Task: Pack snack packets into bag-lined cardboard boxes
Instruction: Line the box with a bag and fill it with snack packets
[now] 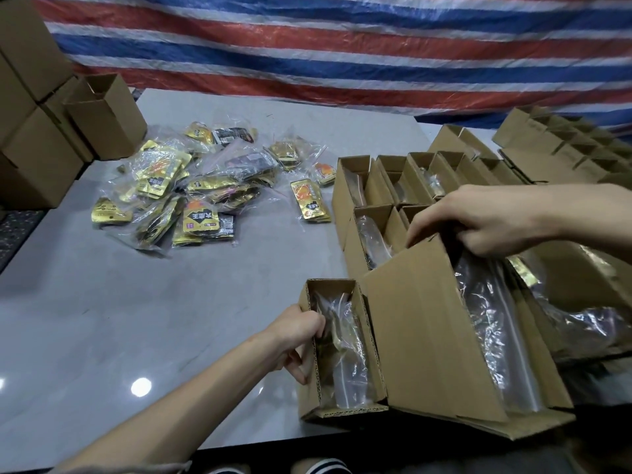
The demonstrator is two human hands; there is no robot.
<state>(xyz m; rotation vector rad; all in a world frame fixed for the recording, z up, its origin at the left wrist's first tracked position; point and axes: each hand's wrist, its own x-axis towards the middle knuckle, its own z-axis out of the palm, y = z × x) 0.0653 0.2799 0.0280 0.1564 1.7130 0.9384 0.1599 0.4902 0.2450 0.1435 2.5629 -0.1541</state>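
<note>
A red, white and blue striped tarp (342, 46) is hanging behind a glossy grey bench (136, 302), with closed cartons (34, 138) stacked at the far left edge. In the head view, snack packets (191, 189), gold and black and mostly sealed inside clear bags, are lying in a loose heap at mid-bench, with one loose packet (309, 200) just beside the heap. To the right, rows of open boxes (393, 179) are standing close together, several showing clear plastic inside. Near the front edge the left grip (297, 333) is clasping the side wall of a narrow box (371, 347), fingers curled over the rim and thumb outside; a bag with something gold in it is sitting inside. The right grip (478, 217) is closing over the top rim of a tilted box (420, 336) that is leaning against the narrow one, with a clear liner bag (492, 323) filling it. The packets are likely light, and the film around them is looking slick and crinkly, so pinching a bag by its sealed edge or scooping it whole should be safer than squeezing the middle. The corrugated walls are looking stiff enough to hold by the rim, though an unsupported box could tip as a bag is going in.
</note>
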